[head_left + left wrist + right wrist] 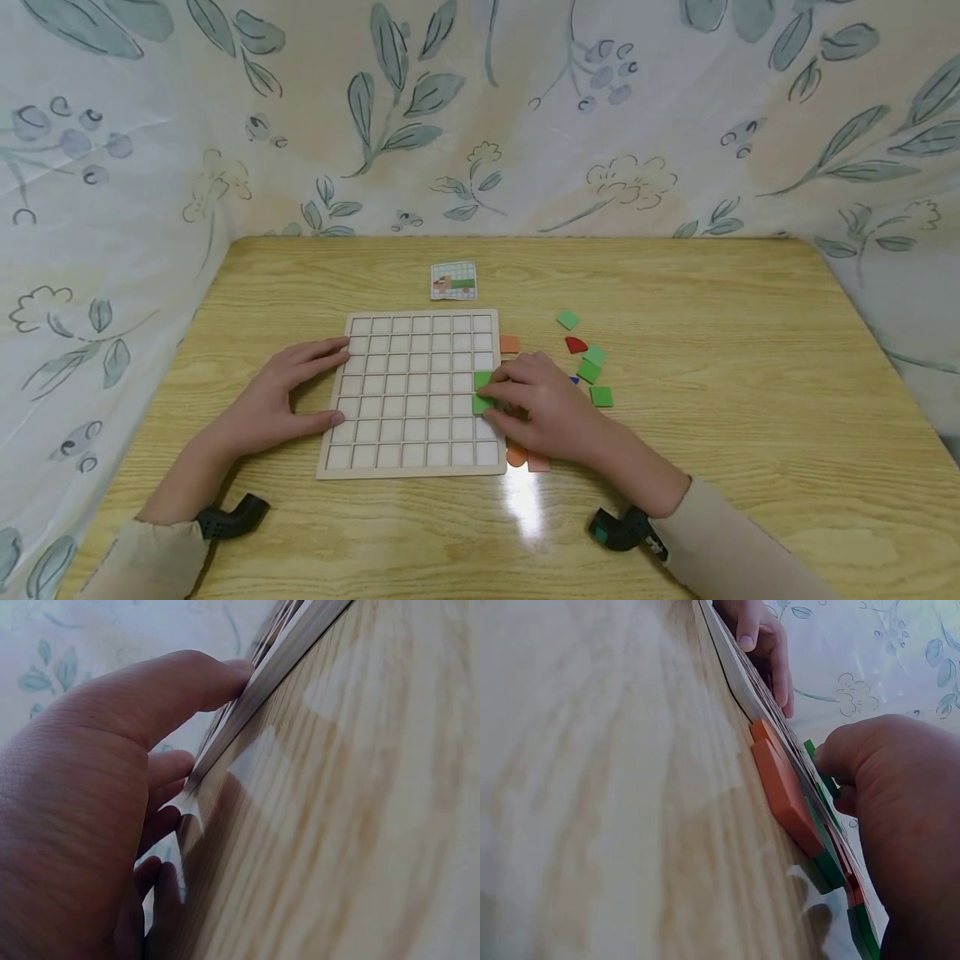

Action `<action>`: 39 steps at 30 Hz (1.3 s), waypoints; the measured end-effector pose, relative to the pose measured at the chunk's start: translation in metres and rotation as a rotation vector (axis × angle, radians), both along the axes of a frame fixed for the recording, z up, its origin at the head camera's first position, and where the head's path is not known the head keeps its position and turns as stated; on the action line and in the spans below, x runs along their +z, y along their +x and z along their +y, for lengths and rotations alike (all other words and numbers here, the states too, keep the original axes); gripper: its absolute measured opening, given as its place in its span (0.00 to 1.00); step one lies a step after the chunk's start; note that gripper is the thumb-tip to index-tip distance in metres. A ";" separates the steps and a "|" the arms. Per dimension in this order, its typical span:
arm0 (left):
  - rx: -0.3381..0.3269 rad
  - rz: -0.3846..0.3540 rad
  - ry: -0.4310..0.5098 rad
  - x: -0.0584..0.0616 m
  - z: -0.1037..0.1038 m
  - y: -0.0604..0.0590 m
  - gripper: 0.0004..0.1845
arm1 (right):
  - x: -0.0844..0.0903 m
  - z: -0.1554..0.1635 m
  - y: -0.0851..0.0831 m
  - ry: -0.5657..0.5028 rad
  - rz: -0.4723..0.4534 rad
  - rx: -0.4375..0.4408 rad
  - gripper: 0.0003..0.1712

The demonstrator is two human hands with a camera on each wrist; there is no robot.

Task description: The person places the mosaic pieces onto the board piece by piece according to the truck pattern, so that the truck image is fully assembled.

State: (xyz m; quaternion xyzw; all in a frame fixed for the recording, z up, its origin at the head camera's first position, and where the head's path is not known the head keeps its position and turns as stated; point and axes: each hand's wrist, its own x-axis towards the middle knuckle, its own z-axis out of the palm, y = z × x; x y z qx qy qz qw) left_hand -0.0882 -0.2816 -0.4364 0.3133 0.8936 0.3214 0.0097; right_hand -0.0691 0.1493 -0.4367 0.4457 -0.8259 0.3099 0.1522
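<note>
Near edge: two sleeves and two wrist-worn cameras are seen at the counter's (pixel 750 350) front edge, with glare on the wood between them.
Risk, tile: the green tile (pixel 483 403) could be seated crooked or popped out of its cell, it is judged, if the fingertips press on one side only.
Risk, board: the grid board (pixel 412 392) could be slid across the smooth counter by that push, were the bracing hand lifted.
Risk, strays: the orange pieces (pixel 527 457) just off the board's right front corner could be knocked away by the heel of the right hand above them.
Right hand (pixel 543 408): fingers are curled down and the green tile is pinched at its edge, over the board's rightmost column, about mid-depth.
Neighbour tile: a second green tile (pixel 482 380) is seen in the cell just behind, touching the pinched one.
Left hand (pixel 281 400): it is laid flat with fingers spread and fairly straight, the fingertips resting on the board's left edge; nothing is gripped. In the left wrist view the thumb (pixel 161 694) is pressed against the board's rim.
Loose pieces: green squares (pixel 592 371), a red piece (pixel 576 344) and a barely visible blue one are scattered near the board's right side; one orange square (pixel 509 343) lies just beside its far right corner.
Far side: a small pattern card (pixel 453 281) is set beyond the board, towards the counter's back edge.
</note>
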 end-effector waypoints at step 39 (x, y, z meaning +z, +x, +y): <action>-0.004 -0.002 0.006 0.000 0.000 0.000 0.45 | 0.001 0.007 0.001 0.005 0.096 -0.016 0.11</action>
